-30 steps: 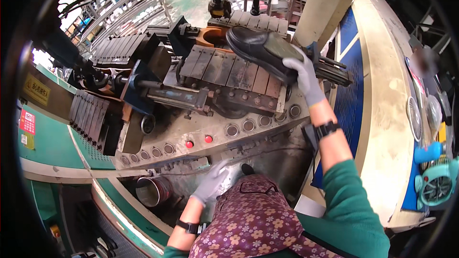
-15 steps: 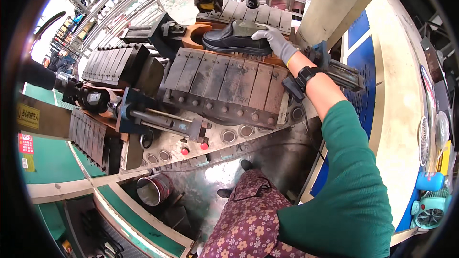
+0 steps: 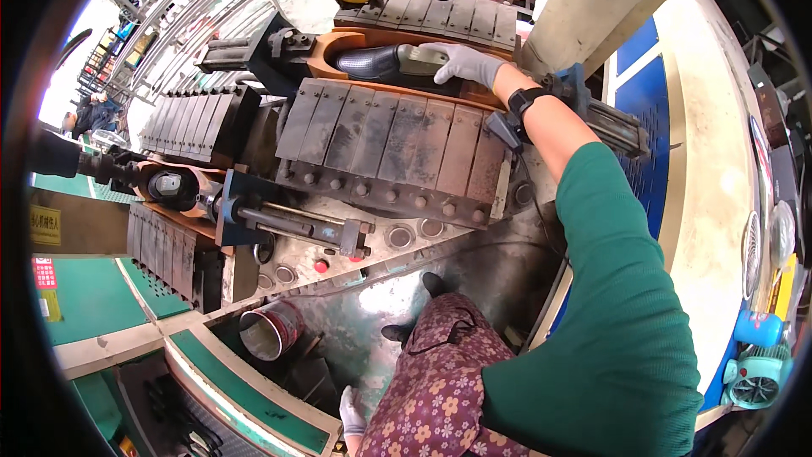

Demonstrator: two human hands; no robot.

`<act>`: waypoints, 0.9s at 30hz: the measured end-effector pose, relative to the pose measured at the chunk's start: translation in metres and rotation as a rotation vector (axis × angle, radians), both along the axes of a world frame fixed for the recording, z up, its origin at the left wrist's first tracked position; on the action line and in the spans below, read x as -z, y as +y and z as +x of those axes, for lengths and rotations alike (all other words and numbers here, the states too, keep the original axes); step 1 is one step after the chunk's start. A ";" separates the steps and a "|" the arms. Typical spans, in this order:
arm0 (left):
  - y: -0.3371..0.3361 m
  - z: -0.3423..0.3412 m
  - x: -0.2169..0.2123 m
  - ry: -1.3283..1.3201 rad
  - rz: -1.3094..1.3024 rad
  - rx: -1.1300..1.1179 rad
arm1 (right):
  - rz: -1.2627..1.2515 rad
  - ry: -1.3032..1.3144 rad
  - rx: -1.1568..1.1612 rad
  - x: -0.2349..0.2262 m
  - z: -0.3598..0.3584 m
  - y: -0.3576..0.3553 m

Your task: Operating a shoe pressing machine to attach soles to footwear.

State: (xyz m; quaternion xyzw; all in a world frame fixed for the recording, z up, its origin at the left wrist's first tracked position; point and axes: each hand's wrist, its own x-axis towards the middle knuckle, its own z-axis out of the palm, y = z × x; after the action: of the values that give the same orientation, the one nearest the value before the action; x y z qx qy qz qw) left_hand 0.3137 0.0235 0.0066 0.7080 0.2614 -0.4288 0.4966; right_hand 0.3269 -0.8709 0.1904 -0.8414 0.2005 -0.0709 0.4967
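A black shoe [image 3: 369, 62] with a pale greenish last [image 3: 420, 60] in its opening lies down in the long slot of a press. Orange padding [image 3: 326, 52] lines that slot, its toe end at the left. My right hand [image 3: 466, 65], in a light grey glove, is closed over the heel end of the last, thumb on the near side and fingers bent over it. Low in the view, beside my floral apron, my left hand [image 3: 350, 410] hangs gloved, fingers loosely extended, with nothing visible in it.
Rows of metal plates [image 3: 376, 137] flank the slot. A second press [image 3: 173, 186] at the left clamps another dark shoe. Red buttons [image 3: 320, 266] sit on the front panel. A bucket [image 3: 272, 332] stands below. At the right are a beige post [image 3: 605, 13] and a worktop [image 3: 698, 161].
The black shoe has gone down from above the slot into it, my right hand keeping its hold. My left hand has come into view at the bottom.
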 end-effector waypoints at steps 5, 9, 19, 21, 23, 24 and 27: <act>-0.048 0.018 -0.018 -0.045 0.006 0.161 | -0.292 0.153 0.085 -0.008 0.013 0.017; -0.031 0.020 0.005 -0.020 -0.020 0.195 | -0.303 0.178 0.060 -0.018 0.010 0.001; 0.048 0.041 -0.031 -0.862 0.271 0.199 | -0.675 0.117 0.000 -0.019 -0.011 0.019; 0.056 0.072 -0.074 -1.166 0.600 0.306 | -0.751 0.096 0.159 -0.049 -0.053 0.046; 0.084 0.084 -0.110 -1.140 0.811 0.214 | -0.128 -0.005 0.224 -0.082 -0.083 0.093; 0.090 0.088 -0.125 -1.057 0.749 0.000 | -0.335 -0.179 0.103 -0.113 -0.092 0.153; 0.179 0.107 -0.098 -1.077 0.964 0.005 | 0.605 -0.481 -0.011 -0.113 -0.122 0.255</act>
State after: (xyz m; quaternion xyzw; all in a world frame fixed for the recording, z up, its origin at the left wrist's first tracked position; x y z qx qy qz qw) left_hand 0.4207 0.2026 0.1051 0.9620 0.1387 0.1413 0.1881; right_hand 0.2052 -0.6161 0.3030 -0.6173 0.0856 -0.2014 0.7557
